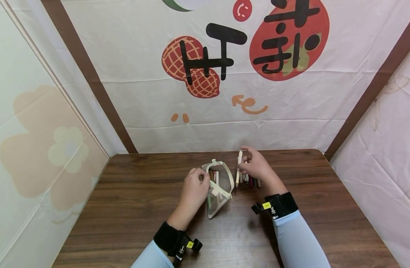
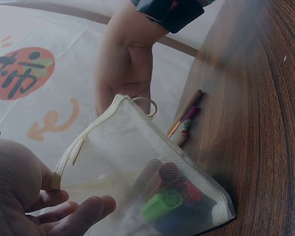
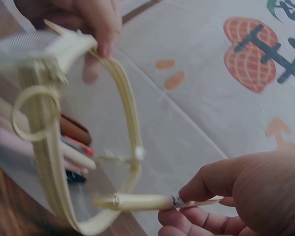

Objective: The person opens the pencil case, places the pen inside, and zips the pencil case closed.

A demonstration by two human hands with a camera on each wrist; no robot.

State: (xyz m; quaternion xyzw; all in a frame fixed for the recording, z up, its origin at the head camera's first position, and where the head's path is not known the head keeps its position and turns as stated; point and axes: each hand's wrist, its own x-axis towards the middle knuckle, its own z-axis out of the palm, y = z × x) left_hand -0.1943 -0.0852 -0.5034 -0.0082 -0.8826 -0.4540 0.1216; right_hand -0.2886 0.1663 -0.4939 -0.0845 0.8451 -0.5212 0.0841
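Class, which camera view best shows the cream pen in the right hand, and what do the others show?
The right wrist view: the cream pen appears large, its barrel clear beyond the right hand. The head view shows it small, nearly upright beside the mesh pouch. I cannot make it out in the left wrist view.

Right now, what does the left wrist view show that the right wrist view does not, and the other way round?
Only the left wrist view shows the bright green item inside the mesh bag and loose pens lying outside it. Only the right wrist view shows the cream pen pinched by the right hand, plus the red peanut print. Both show the mesh bag, its ring, the right hand and the left hand.
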